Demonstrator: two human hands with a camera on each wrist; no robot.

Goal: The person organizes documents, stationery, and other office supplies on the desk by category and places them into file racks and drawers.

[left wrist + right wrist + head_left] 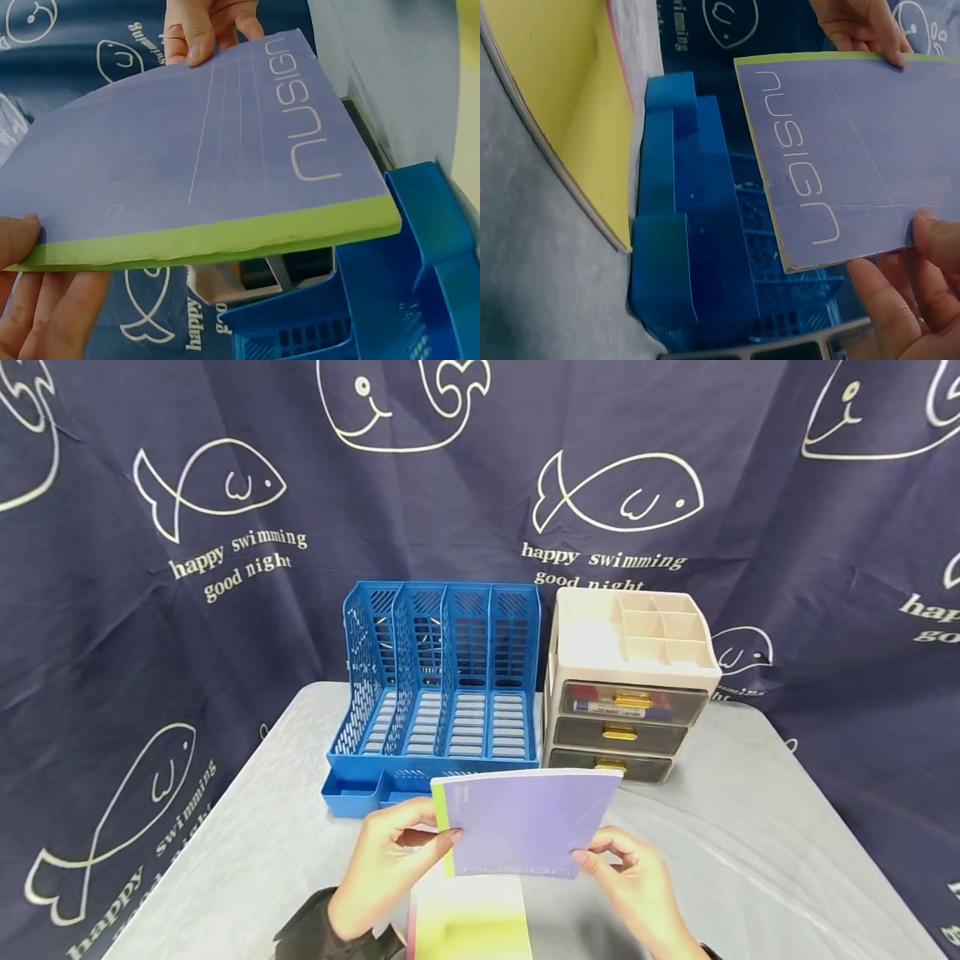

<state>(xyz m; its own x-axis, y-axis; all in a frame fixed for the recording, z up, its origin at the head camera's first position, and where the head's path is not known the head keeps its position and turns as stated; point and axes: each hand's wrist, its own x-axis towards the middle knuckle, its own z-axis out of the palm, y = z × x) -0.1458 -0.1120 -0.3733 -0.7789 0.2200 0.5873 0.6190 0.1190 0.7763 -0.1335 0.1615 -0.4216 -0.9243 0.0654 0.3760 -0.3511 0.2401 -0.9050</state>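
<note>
Gripping a purple notebook (528, 822) by its two side edges, both hands hold it up off the tabletop (750, 852) near the front edge. The left hand (386, 860) has its fingers (442, 839) curled onto the green spine side, thumb behind. The right hand (637, 881) pinches the opposite edge between thumb and fingers. A yellow notebook (468, 918) lies flat on the tabletop just below the raised one, at the front edge. Behind them, toward the back edge, a blue file rack (442, 685) stands beside a beige drawer organizer (626, 685), the two nearly touching.
</note>
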